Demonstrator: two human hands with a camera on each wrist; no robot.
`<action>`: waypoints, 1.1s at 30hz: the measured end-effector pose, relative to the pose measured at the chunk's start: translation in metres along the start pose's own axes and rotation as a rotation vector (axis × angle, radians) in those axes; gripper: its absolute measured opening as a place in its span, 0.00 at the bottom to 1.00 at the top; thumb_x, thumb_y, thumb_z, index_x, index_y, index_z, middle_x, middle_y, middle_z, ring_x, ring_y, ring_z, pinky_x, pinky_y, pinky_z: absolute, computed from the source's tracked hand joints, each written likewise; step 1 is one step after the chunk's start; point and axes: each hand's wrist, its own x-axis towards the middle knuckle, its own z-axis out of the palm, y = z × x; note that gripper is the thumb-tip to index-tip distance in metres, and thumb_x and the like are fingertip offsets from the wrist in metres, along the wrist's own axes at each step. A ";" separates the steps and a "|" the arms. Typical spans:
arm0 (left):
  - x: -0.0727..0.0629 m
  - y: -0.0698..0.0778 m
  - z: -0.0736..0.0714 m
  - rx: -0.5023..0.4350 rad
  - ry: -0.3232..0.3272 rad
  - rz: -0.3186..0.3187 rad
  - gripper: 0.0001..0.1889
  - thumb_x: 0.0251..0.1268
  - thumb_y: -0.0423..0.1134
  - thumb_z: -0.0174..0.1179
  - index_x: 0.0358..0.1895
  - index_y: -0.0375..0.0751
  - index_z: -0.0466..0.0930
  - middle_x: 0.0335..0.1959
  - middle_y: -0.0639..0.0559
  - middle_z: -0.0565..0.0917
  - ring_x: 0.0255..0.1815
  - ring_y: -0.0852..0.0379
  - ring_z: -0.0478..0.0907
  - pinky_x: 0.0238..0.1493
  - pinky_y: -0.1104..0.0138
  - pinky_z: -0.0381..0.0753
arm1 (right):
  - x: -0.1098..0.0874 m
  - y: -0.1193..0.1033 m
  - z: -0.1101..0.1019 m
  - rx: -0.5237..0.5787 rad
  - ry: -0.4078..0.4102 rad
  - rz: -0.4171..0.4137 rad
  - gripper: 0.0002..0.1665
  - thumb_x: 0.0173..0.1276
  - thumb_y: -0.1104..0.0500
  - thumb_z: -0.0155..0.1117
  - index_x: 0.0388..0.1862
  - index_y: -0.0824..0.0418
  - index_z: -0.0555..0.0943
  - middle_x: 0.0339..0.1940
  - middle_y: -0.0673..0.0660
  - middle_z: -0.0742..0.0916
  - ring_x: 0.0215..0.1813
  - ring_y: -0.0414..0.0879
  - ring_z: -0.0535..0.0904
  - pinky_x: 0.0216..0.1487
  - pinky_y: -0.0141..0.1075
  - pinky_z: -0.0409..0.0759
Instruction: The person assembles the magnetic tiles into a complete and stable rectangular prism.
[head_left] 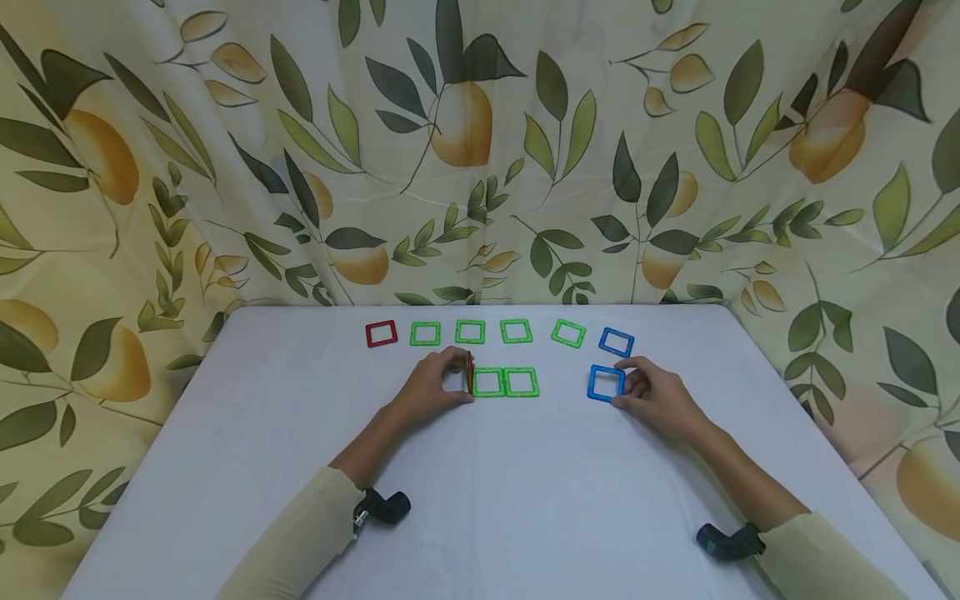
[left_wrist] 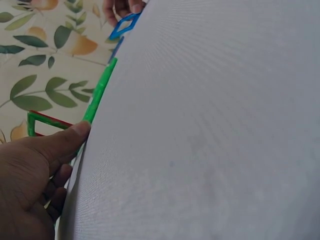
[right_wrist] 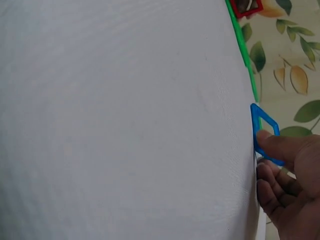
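Just left of two flat green square magnetic tiles (head_left: pixel 522 395) joined side by side, my left hand (head_left: pixel 431 387) holds an upright tile (head_left: pixel 470 375) by its edges. That tile looks red in the head and right wrist views; the left wrist view shows green (left_wrist: pixel 31 124) along it too, and whether it is two tiles together I cannot tell. Farther right, my right hand (head_left: pixel 663 398) pinches a blue square tile (head_left: pixel 591 383) at its right side between thumb and fingers. The blue tile appears tilted up in the right wrist view, with a gap between it and the green pair.
Behind the hands runs a row of separate tiles: a red one (head_left: pixel 382 342) at left, several green ones (head_left: pixel 425 343), and a blue one (head_left: pixel 616 352) at right. They lie on a white-covered table (head_left: pixel 480 500). A leaf-and-fruit patterned curtain (head_left: pixel 480 192) hangs behind the table.
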 end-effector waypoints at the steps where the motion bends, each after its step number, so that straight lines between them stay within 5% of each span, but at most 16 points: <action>1: 0.000 0.000 0.000 0.004 0.001 0.002 0.36 0.55 0.34 0.81 0.69 0.42 0.76 0.58 0.52 0.83 0.58 0.53 0.77 0.66 0.57 0.76 | 0.000 0.000 0.000 0.004 0.002 0.000 0.31 0.66 0.65 0.77 0.65 0.68 0.75 0.40 0.57 0.84 0.40 0.50 0.78 0.39 0.30 0.76; 15: -0.004 -0.001 0.001 0.010 0.008 -0.013 0.36 0.54 0.35 0.82 0.68 0.43 0.76 0.56 0.53 0.83 0.57 0.53 0.76 0.65 0.56 0.76 | -0.002 -0.001 0.006 0.006 0.027 0.027 0.23 0.69 0.66 0.74 0.58 0.75 0.79 0.41 0.60 0.86 0.41 0.50 0.82 0.41 0.29 0.81; 23: -0.001 -0.002 0.001 0.009 0.014 0.010 0.36 0.54 0.36 0.82 0.67 0.43 0.77 0.55 0.53 0.84 0.57 0.54 0.77 0.65 0.56 0.75 | 0.000 0.000 0.007 0.007 0.039 -0.001 0.11 0.74 0.68 0.67 0.52 0.72 0.83 0.41 0.57 0.88 0.42 0.50 0.84 0.41 0.30 0.81; 33: -0.001 -0.001 0.000 0.005 0.011 0.005 0.36 0.55 0.35 0.82 0.68 0.42 0.76 0.57 0.52 0.84 0.58 0.53 0.77 0.65 0.56 0.76 | 0.000 -0.007 0.008 0.059 0.018 0.035 0.10 0.76 0.65 0.67 0.53 0.69 0.83 0.42 0.57 0.88 0.42 0.49 0.83 0.42 0.28 0.80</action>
